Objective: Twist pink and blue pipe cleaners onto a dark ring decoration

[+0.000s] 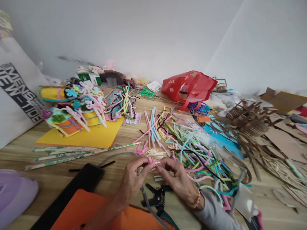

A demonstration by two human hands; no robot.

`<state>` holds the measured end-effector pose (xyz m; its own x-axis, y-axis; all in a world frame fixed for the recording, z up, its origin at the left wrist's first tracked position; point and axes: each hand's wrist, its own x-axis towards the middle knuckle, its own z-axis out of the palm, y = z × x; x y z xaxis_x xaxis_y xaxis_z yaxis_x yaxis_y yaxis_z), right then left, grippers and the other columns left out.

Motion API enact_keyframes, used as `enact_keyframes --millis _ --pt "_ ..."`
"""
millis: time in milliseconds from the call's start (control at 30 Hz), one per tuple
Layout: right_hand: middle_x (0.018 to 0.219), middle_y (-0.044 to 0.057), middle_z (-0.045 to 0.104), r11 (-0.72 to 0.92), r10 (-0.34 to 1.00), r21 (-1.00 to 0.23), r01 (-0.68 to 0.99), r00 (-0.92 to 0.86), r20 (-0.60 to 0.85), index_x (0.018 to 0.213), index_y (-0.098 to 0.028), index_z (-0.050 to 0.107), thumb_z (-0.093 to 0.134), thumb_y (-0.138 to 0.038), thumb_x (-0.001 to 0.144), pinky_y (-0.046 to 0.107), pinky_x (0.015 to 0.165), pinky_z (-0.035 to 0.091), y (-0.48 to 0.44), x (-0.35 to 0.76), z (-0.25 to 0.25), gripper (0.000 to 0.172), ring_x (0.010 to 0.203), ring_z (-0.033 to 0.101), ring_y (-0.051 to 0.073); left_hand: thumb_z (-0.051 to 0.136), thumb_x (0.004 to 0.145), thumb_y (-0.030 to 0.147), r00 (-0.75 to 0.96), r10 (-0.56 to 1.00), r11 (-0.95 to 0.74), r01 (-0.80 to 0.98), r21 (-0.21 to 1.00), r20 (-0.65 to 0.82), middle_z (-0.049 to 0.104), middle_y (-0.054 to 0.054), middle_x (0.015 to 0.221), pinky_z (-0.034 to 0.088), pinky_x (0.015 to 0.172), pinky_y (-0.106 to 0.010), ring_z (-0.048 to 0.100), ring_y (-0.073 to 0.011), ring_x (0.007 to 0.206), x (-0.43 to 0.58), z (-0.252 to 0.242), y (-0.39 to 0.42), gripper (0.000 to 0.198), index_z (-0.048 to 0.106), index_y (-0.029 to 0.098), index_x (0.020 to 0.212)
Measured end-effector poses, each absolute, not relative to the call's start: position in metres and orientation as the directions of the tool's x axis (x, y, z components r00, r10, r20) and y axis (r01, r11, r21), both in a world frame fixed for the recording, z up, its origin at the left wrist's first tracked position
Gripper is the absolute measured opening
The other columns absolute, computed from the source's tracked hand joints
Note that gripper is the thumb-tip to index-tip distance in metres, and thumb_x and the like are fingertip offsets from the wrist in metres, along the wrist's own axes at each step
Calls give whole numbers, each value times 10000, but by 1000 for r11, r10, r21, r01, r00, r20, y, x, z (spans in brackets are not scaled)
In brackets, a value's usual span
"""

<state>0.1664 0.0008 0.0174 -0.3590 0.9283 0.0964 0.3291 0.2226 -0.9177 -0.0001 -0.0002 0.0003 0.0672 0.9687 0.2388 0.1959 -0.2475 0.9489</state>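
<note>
Clock: centred where the hands meet, 12 being straight away from the person.
Pink piece (151, 160): at the centre, held up over the table between both hands; small, a pale tip showing at its right side, exact form too small to tell.
Left hand (132, 176): comes in from 7; thumb and forefinger pinched narrow on the piece's left side.
Right hand (177, 176): comes in from 4 to 5; fingertips close together, narrow, on the piece's right side. Beaded bracelet (193, 198) at the wrist, grey sleeve (214, 209) behind it.
Short sticks (155, 152): small pale pile at 12, just beyond the fingers.
Bent pink stem (142, 149): at 11, near the pile.
Straight stems (151, 126): pink and blue, crossed over each other, farther out at 12.
Tangled stems (202, 156): many colours, broad heap from 2 to 4.
Pliers (157, 198): at 6, on the table, below and between the hands.
Orange sheet (82, 209): at 7 to 8, partly under the left forearm.
Chopsticks (79, 156): in printed wrappers, at 9.
Yellow sheets (105, 132): at 10, woven pouches (69, 125) with fuzzy flowers resting on them.
Red bag (172, 84): at 1, near the wall.
</note>
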Motion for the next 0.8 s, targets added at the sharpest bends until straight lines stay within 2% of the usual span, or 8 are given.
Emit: enact_keyframes --millis 133,267,433,600,800 --pt "583 -33 408 202 923 -932 300 -376 79 675 -171 511 500 -381 886 195 475 329 1 165 20 298 526 371 90 607 803 300 141 983 -136 105 985 121 663 -18 748 467 667 -223 589 -153 707 -3 -4 2 164 679 154 782" --pt "601 -24 416 161 919 -946 281 -393 39 681 -170 511 502 -408 882 187 453 329 0 166 17 312 537 377 93 596 809 321 175 981 -91 54 994 81 643 -11 759 467 654 -219 574 -148 713 -4 -8 3 189 681 153 808" --pt "645 -3 511 76 897 -970 232 -441 -35 739 -146 553 480 -471 888 190 460 356 1 168 7 365 520 432 85 595 798 310 115 983 -162 139 977 146 618 -13 695 449 646 -230 560 -151 681 -2 -4 1 191 647 147 712" --pt "620 -13 519 10 860 -993 120 -508 -53 725 -139 566 514 -515 859 192 463 357 4 168 9 403 480 440 68 596 794 266 75 961 -276 173 945 266 604 -13 676 443 642 -227 561 -145 664 1 1 -1 163 627 159 675" --pt "622 -14 539 -77 827 -996 52 -555 -93 722 -141 562 548 -580 804 189 425 373 6 168 13 446 445 457 67 586 803 279 117 956 -287 170 943 270 583 -8 645 443 628 -228 554 -146 647 1 1 -1 179 614 163 670"
